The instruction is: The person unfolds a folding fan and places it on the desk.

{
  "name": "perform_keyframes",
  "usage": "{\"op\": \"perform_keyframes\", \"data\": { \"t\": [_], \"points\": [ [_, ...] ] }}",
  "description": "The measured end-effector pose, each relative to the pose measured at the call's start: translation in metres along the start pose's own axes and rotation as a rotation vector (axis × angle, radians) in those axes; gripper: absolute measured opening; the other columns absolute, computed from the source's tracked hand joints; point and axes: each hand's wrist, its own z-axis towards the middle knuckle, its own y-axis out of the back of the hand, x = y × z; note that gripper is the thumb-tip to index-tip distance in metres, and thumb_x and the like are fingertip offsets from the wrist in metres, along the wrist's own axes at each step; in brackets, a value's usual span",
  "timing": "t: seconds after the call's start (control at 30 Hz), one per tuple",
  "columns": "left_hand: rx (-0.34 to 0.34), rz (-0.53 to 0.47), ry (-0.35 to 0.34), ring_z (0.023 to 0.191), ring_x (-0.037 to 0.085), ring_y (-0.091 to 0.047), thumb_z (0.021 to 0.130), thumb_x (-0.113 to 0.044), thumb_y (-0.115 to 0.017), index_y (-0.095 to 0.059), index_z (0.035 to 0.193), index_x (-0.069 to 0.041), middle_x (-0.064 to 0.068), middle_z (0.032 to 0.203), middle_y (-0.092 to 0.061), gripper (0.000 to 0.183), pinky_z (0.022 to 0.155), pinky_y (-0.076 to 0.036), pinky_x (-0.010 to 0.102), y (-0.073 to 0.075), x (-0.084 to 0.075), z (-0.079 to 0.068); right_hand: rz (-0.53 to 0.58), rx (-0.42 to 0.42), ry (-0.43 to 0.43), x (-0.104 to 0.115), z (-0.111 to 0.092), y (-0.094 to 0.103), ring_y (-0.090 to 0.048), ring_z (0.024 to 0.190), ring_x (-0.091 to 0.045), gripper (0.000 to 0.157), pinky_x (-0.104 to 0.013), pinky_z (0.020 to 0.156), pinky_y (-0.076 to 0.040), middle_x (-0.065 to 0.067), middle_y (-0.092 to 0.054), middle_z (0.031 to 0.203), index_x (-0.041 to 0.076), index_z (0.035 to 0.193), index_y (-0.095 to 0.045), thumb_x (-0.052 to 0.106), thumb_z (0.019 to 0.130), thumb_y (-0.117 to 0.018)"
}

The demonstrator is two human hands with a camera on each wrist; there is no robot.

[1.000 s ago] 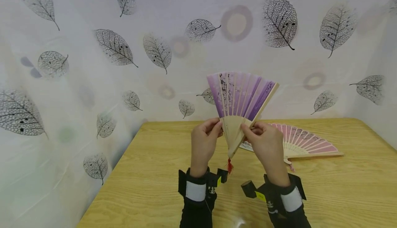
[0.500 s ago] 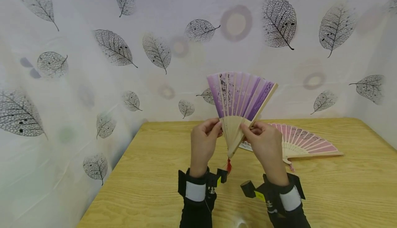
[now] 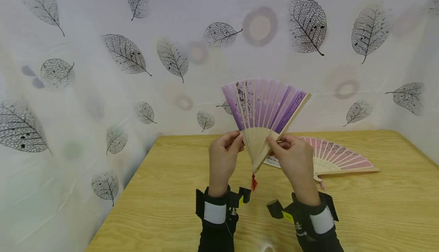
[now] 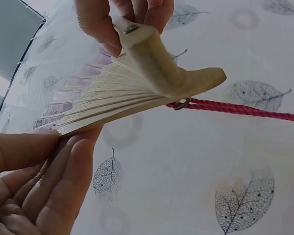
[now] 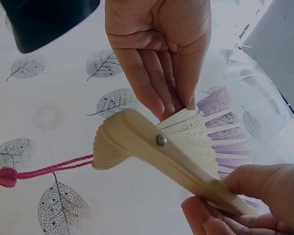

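Note:
A purple folding fan with pale ribs is partly spread and held upright above the table. At its left edge, my left hand pinches the outer rib between thumb and fingers. My right hand grips the thick guard and the stacked ribs on the other side. From the pivot end hangs a red tassel, its cord clear in the right wrist view. The left wrist view shows the ribs fanned between both hands.
Behind my right hand, a pink folding fan lies spread on the wooden table; its left part is partly hidden. A pale leaf-print curtain stands behind the table and along the left side.
The purple fan is spread slightly wider. My left hand has shifted a little to the left with the outer rib, while the right hand stays almost in place.

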Motion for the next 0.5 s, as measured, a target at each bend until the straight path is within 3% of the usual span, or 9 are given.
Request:
{"op": "perform_keyframes", "data": {
  "t": [0.5],
  "points": [
    [-0.048, -0.01, -0.004, 0.072, 0.019, -0.063, 0.084, -0.012, -0.057, -0.062, 0.101, 0.007, 0.024, 0.092, -0.065, 0.026, 0.068, -0.055, 0.026, 0.006, -0.0032, 0.0004, 0.03, -0.009, 0.006, -0.0004, 0.0008, 0.0016, -0.057, 0.051, -0.01, 0.037, -0.027, 0.035, -0.035, -0.009, -0.068, 0.065, 0.007, 0.074, -0.067, 0.042, 0.082, -0.058]
  ]
}}
